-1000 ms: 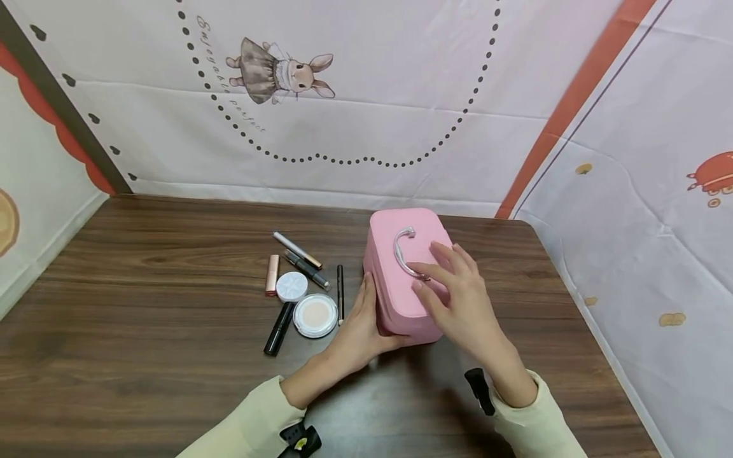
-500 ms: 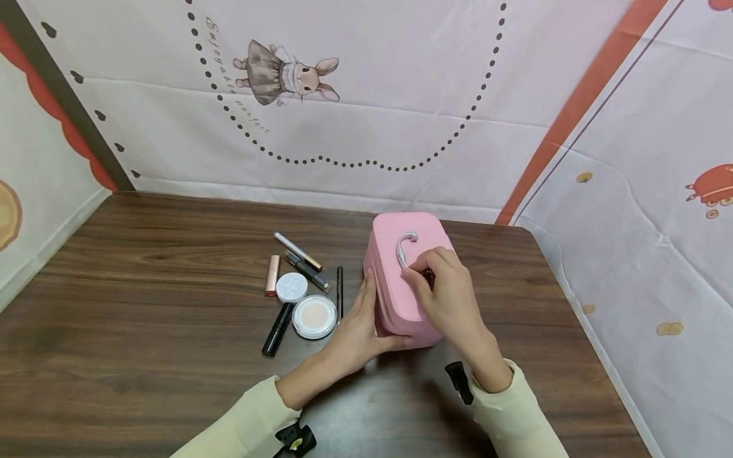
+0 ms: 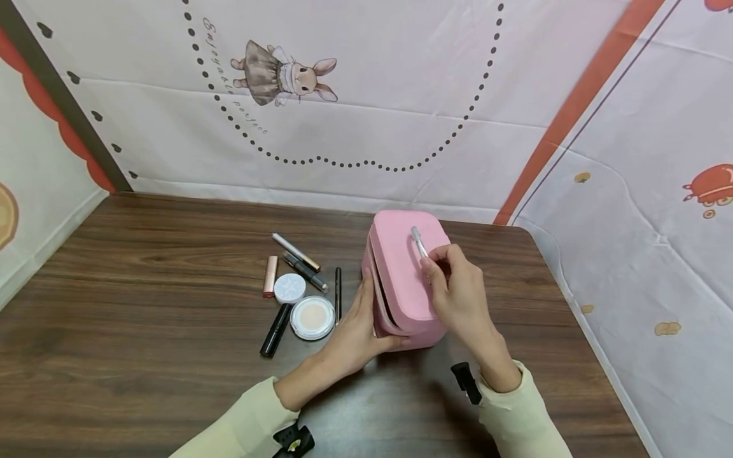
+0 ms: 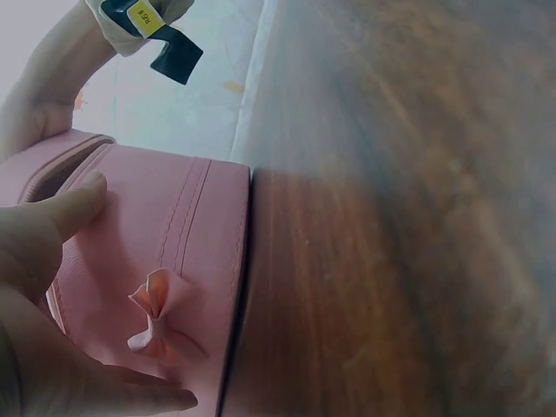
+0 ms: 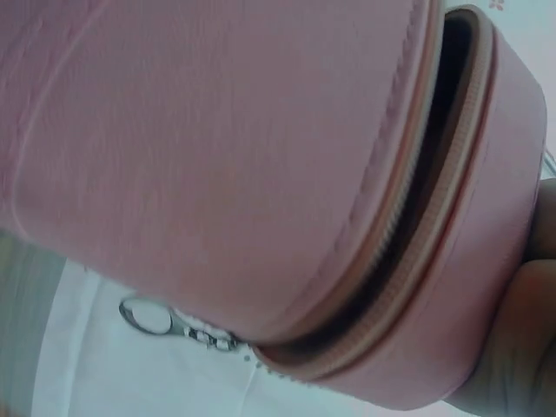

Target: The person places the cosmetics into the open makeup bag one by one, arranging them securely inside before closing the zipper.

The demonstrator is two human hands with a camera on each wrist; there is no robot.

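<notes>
A pink zippered cosmetic case [image 3: 403, 280] stands on the brown table; its lid is raised a little, with a dark gap along the left and front. My right hand [image 3: 460, 286] grips the silver handle [image 3: 419, 242] on the lid. My left hand [image 3: 357, 324] braces the case, straight fingers along the left side and thumb on the front. In the left wrist view, a small pink bow [image 4: 161, 317] shows between the thumb and a finger. The right wrist view shows the parted zipper [image 5: 426, 234] and a metal zipper pull [image 5: 152, 317]. The inside is too dark to see.
Left of the case lie a round compact [image 3: 313, 317], a white round container [image 3: 289, 288], a rose-gold lipstick tube [image 3: 270, 276], a black tube [image 3: 276, 331], a thin black pencil [image 3: 338, 292] and two pen-like sticks [image 3: 305, 272]. A printed cloth [image 3: 372, 127] hangs behind the table.
My right hand has closed round the handle and pulled it upright. The lid has lifted, opening a gap along its left edge. My left hand has stayed at the case.
</notes>
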